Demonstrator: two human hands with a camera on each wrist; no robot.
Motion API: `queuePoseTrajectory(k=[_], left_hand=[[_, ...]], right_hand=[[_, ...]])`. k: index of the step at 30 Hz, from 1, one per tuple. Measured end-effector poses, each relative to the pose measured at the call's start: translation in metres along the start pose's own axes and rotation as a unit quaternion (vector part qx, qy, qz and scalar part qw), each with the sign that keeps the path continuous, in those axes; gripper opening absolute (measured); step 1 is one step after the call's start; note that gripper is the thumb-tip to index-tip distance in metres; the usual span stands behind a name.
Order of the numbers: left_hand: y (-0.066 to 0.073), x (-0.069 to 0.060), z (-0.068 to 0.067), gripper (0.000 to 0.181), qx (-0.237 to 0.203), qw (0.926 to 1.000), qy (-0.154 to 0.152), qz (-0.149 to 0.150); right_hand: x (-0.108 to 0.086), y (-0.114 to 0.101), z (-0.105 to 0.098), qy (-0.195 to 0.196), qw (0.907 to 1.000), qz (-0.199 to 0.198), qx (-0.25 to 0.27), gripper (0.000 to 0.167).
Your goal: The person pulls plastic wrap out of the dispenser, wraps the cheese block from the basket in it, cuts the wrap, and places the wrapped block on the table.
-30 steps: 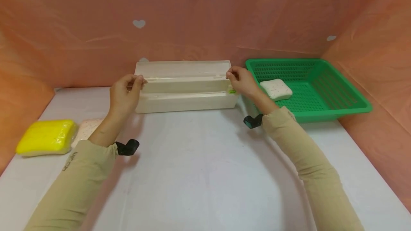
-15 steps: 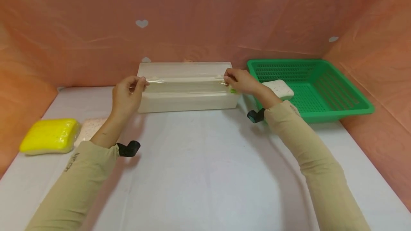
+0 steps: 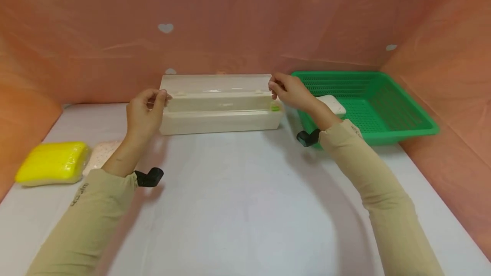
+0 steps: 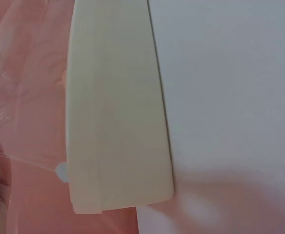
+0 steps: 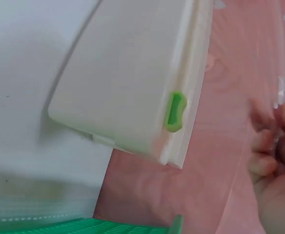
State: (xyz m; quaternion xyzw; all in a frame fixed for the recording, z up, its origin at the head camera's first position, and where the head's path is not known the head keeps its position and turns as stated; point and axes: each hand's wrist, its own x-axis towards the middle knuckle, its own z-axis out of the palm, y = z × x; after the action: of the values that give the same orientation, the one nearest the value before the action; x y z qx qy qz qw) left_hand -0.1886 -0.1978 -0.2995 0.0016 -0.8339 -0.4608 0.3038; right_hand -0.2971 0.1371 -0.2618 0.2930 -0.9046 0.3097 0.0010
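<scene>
A long white cling film dispenser (image 3: pixel 220 123) stands with its lid (image 3: pixel 215 83) raised at the back. A green slide cutter (image 3: pixel 275 106) sits at its right end. Thumb and fingers of my left hand (image 3: pixel 143 114) pinch the clear film's left edge, just above the dispenser's left end. My right hand (image 3: pixel 293 93) pinches the other side of the film above the right end. In the right wrist view the clear film (image 5: pixel 280 73) reaches the right fingertips. Sheer film (image 4: pixel 1 97) also spreads past the dispenser in the left wrist view. The dispenser's inside is mostly hidden.
A green basket (image 3: pixel 418 132) stands at the right, holding a white speckled block (image 3: pixel 333 104). At the left lie a yellow wrapped block (image 3: pixel 53 163) and a pale speckled wrapped block (image 3: pixel 100 154), partly behind the left arm. A pink cloth wall (image 3: pixel 230 20) rises behind the dispenser.
My right hand has risen slightly and shifted right relative to the dispenser since half a second ago. The left hand has shifted slightly left. Both keep their pinch on the film.
</scene>
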Motion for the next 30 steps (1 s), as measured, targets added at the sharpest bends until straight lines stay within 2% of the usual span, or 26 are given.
queuePoseTrajectory(k=[5,11,16,20,24,30], left_hand=[[0.003,0.005,-0.003,0.027,-0.022,0.9996,0.012,0.015],[0.009,0.007,-0.008,0.028,-0.038,0.9984,0.037,0.017],[0.012,0.007,-0.010,0.028,-0.057,0.9973,0.043,0.020],[0.016,0.008,-0.012,0.026,-0.074,0.9957,0.051,0.020],[0.020,0.009,-0.014,0.021,-0.092,0.9933,0.066,0.026],[0.028,0.010,-0.017,0.020,-0.120,0.9882,0.085,0.040]], right_hand=[[-0.004,-0.009,-0.006,0.039,0.9989,0.015,0.022,0.022],[-0.004,-0.016,-0.007,0.062,0.9963,0.022,0.055,0.025],[-0.003,-0.021,-0.004,0.102,0.9896,0.028,0.098,0.025],[-0.003,-0.026,-0.004,0.128,0.9835,0.017,0.126,0.024],[-0.006,-0.032,-0.005,0.143,0.9738,0.017,0.176,0.026],[-0.011,-0.039,-0.005,0.165,0.9495,0.022,0.266,0.025]])
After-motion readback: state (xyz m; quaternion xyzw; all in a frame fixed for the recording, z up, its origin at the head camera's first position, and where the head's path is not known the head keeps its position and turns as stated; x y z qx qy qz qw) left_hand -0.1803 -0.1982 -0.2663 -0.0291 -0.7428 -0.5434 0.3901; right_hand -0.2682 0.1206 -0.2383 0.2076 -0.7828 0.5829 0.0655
